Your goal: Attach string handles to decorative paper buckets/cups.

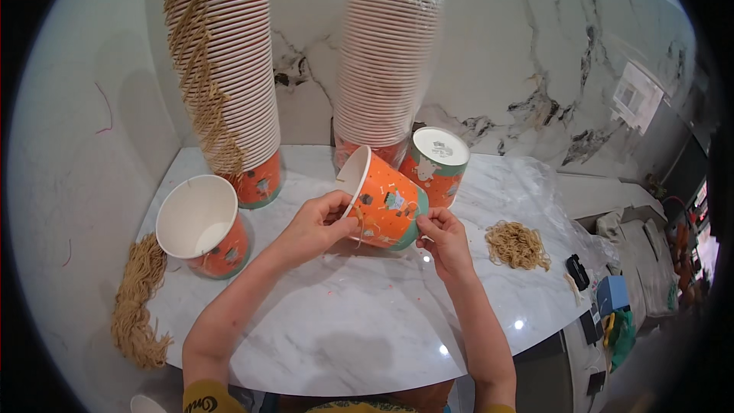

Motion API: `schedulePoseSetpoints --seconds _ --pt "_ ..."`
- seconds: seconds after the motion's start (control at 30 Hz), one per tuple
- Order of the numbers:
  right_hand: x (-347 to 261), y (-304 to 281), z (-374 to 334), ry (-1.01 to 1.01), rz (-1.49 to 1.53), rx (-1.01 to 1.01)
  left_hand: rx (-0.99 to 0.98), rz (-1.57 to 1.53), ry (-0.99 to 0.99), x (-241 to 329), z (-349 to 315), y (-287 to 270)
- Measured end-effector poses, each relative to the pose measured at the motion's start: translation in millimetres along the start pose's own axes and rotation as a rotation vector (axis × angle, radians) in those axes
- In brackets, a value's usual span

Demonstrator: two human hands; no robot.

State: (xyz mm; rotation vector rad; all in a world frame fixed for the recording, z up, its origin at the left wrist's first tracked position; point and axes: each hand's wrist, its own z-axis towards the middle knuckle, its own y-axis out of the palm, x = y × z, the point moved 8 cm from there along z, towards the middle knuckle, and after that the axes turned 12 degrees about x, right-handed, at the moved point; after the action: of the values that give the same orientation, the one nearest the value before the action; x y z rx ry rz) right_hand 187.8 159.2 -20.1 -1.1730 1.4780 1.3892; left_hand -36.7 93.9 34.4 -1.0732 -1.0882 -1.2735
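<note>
An orange paper bucket (388,203) with a green base band and small printed figures is tilted on its side above the table, its mouth toward the left. My left hand (317,226) grips it by the rim, thumb outside near the lower wall. At the green base edge, my right hand (443,241) pinches the bucket between thumb and fingers. A thin tan strand (359,239) shows by my left thumb; where its ends run is hard to make out. Behind the held bucket, another bucket (440,159) stands upside down with its white bottom up.
One bucket (222,241) stands mouth up at left. Behind it rises a tall bucket stack (252,92) with tan strings down its side; a plastic-wrapped stack (382,69) is beside it. Tan cord lies in a bundle (141,306) at the left edge and a pile (518,245) at right.
</note>
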Motion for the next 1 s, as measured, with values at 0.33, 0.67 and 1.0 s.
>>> schedulePoseSetpoints --seconds 0.33,0.67,1.0 --pt "-16 5 -3 -0.283 -0.131 -0.070 0.142 0.010 0.024 1 2 -10" --pt "-28 0 -5 -0.226 -0.029 0.040 0.053 0.122 0.072 -5 -3 3" --pt "-31 -4 -1 -0.237 0.034 -0.003 0.034 0.350 0.073 -8 0 0"
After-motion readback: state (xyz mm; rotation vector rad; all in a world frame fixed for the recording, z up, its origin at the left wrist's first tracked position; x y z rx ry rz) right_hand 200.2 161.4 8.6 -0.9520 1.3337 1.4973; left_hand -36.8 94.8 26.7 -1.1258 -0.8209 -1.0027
